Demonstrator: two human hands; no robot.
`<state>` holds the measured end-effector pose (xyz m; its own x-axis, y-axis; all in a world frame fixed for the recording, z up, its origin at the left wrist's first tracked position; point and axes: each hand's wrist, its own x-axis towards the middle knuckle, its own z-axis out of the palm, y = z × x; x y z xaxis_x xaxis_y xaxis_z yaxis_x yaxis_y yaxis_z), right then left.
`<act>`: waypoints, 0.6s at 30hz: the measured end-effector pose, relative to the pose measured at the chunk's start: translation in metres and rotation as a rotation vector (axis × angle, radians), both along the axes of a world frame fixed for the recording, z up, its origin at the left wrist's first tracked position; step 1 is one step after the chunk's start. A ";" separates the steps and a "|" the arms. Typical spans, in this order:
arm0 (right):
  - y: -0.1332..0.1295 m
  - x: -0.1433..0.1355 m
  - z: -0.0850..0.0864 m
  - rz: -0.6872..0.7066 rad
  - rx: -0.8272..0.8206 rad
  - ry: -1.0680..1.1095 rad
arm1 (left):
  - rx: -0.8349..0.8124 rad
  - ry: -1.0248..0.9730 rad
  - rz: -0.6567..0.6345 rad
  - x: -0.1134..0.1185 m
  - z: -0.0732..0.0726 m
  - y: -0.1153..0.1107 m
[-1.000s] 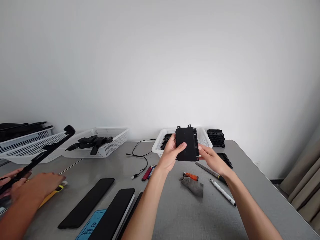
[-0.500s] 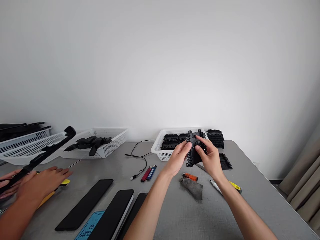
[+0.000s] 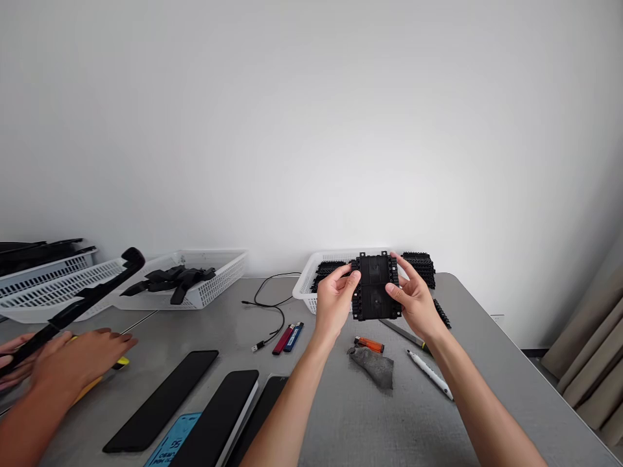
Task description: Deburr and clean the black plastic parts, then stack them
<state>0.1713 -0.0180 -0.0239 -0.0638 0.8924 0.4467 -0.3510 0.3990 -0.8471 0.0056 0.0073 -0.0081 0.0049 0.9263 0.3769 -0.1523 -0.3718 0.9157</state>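
Note:
A black rectangular plastic part (image 3: 375,287) with toothed side edges is held up above the table, its broad face turned toward me. My left hand (image 3: 337,295) grips its left edge between thumb and fingers. On the opposite edge, my right hand (image 3: 413,295) is closed, with the thumb lying on the face. Behind the part stands a white basket (image 3: 304,285) with similar black parts in it, partly hidden. Under my hands lie an orange lighter (image 3: 370,344), a grey cloth (image 3: 374,366) and a white marker (image 3: 430,375).
More black toothed parts (image 3: 418,267) are stacked right of the basket. A red lighter (image 3: 283,339), a blue lighter (image 3: 294,337) and a black cable (image 3: 283,314) lie left. Phones (image 3: 163,399) are in front. At far left, another person's hands (image 3: 73,363) hold a long black strip (image 3: 82,303).
Both hands have turned the black part from a slanted position so its face shows squarely. My right hand has shifted outward to its right edge.

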 end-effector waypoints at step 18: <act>0.003 0.006 0.000 -0.033 -0.308 0.089 | -0.270 -0.149 -0.047 -0.009 0.004 0.008</act>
